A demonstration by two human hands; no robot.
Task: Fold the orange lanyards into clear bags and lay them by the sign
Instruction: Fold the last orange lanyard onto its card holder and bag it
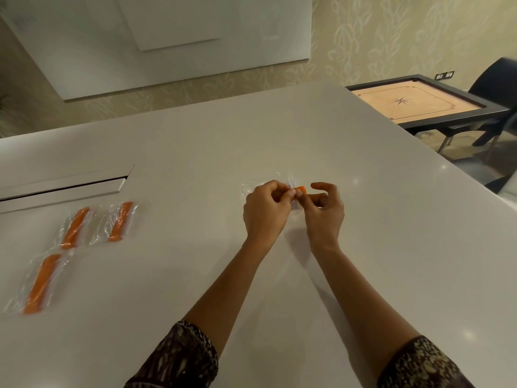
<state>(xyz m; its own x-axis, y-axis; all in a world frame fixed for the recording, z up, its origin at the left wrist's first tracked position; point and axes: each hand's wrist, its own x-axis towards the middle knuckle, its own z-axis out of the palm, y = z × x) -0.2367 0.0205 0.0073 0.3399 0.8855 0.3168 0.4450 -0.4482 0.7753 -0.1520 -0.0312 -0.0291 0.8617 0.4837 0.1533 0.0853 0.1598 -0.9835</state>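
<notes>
My left hand (pixel 265 208) and my right hand (pixel 324 211) meet over the middle of the white table (pixel 363 247). Between their fingertips they pinch a folded orange lanyard (pixel 301 188), only its end showing, together with a clear bag (pixel 251 187) that lies crumpled behind my left hand. Whether the lanyard is inside the bag I cannot tell. At the left, three bagged orange lanyards lie flat: one (pixel 75 228), a second (pixel 120 221) beside it, and a third (pixel 42 284) nearer to me.
A long recessed slot with a raised flap (pixel 64 186) runs along the table's left side, just beyond the bagged lanyards. Off the table's right edge stand a carrom board on a dark frame (pixel 419 100) and a dark chair (pixel 498 85).
</notes>
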